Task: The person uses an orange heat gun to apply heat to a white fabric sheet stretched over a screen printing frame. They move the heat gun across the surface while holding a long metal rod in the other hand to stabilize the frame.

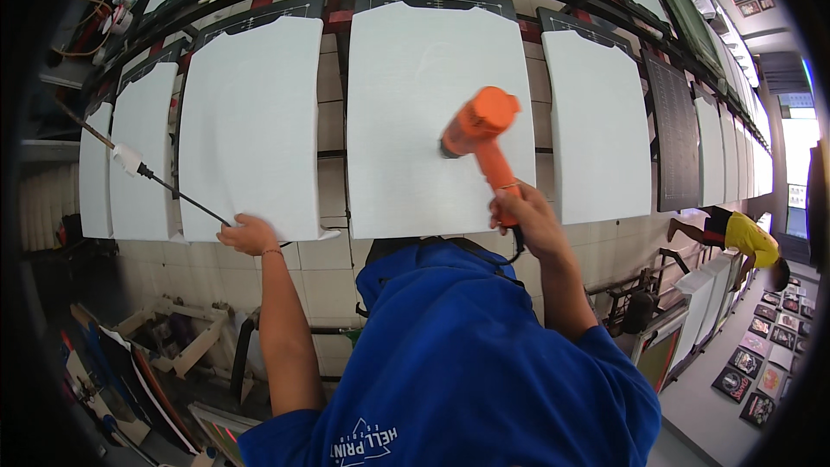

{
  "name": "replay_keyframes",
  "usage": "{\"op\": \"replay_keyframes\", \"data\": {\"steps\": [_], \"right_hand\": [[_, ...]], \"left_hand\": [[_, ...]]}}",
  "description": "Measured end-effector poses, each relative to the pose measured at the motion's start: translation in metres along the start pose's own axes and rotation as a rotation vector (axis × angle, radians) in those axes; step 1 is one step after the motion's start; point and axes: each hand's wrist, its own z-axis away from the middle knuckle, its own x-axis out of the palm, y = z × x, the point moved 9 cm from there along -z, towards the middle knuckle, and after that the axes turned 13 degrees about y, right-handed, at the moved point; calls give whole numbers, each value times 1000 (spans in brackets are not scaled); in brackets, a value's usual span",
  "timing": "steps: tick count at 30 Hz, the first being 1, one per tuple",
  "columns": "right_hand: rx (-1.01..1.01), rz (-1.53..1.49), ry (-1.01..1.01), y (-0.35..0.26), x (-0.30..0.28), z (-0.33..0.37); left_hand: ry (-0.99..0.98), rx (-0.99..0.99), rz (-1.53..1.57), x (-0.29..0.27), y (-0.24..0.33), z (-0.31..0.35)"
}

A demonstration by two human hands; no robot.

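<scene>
Fingers of your right hand (531,218) were wrapped around the handle of an orange heat gun (489,112), which hung over the central white fabric panel (415,130); those of your left hand (252,235) grasped a black cord (192,198) at the neighbouring panel's (251,121) lower edge.

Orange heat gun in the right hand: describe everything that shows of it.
The orange heat gun looks like hard plastic, with a thick, rounded barrel, a dark nozzle and a slimmer handle. The right hand grips the handle's lower part, and a dark cord leaves its end. The barrel slants, rear toward the camera, nozzle down and leftward above the middle white fabric-covered board. Whether they touch, or the gun is on, cannot be told; the barrel is slightly blurred.
</scene>
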Motion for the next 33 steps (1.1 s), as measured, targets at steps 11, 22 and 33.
{"op": "replay_keyframes", "data": {"steps": [11, 22, 33], "right_hand": [[-8, -73, 306, 5, -90, 29], [48, 27, -161, -2, 55, 5], [69, 39, -178, 6, 48, 0]], "left_hand": [[-1, 22, 22, 1, 0, 0], [57, 56, 29, 1, -1, -2], [-23, -26, 45, -6, 8, 4]]}}
